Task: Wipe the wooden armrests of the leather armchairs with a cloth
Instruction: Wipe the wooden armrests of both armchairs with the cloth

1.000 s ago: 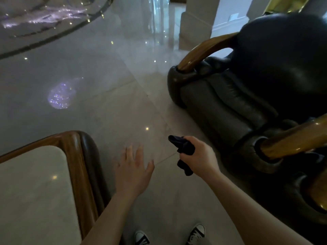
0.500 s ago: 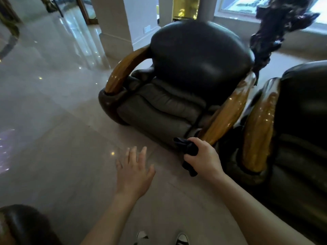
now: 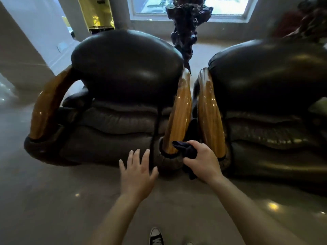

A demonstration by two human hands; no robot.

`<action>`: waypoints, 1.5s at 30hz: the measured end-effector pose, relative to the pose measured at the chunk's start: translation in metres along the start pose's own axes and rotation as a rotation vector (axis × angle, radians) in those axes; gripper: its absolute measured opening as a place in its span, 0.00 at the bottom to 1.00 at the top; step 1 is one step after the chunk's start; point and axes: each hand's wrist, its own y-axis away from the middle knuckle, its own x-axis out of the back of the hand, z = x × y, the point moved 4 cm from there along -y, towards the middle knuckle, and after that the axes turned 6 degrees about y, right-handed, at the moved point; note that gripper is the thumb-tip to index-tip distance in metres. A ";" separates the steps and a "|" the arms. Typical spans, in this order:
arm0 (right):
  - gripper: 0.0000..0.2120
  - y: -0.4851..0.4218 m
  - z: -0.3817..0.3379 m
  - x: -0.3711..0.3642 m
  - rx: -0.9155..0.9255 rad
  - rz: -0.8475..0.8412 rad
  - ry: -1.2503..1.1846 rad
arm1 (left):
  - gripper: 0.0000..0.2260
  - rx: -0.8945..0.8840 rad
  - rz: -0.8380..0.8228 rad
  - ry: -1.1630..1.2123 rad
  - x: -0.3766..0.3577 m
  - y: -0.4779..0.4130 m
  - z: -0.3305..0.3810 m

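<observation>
Polished stone floor (image 3: 44, 200) ran up to two dark leather armchairs set side by side under a window (image 3: 224, 6), with a gnarled dark carving (image 3: 185, 29) standing behind the gap between them. Of the left armchair (image 3: 123, 68), both glossy wooden armrests showed; of the right armchair (image 3: 274, 82), only the nearer one. The person's right hand (image 3: 203, 161) was balled around a dark cloth (image 3: 187, 151), bunched small with its ends poking out, held at the foot of the middle armrest (image 3: 180, 114), touching or nearly so; I could not tell which. The left hand (image 3: 138, 174) hung flat and spread, fingers apart, empty, just short of the seat front.

That cloth looked soft and light, limp enough to mould round a curved rail, so gripping it wadded in the palm seemed right. The armrests looked hard, slick and rounded; a cloth would likely slide easily along them. The neighbouring armrest (image 3: 208, 110) stood close beside, leaving little room for knuckles.
</observation>
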 end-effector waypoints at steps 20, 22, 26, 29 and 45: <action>0.27 -0.127 0.094 0.042 -0.175 0.080 -0.065 | 0.30 -0.179 -0.168 -0.018 -0.047 -0.174 0.102; 0.27 -0.150 0.106 0.050 -0.175 0.061 -0.060 | 0.31 -0.167 -0.171 -0.025 -0.056 -0.196 0.114; 0.26 -0.194 0.127 0.062 -0.156 0.032 -0.036 | 0.31 -0.147 -0.166 -0.014 -0.070 -0.238 0.131; 0.26 -0.222 0.142 0.066 -0.175 0.027 -0.041 | 0.31 -0.139 -0.176 -0.026 -0.081 -0.264 0.137; 0.24 -0.353 0.204 0.009 -0.324 0.075 0.042 | 0.30 -0.297 -0.249 -0.048 -0.180 -0.425 0.123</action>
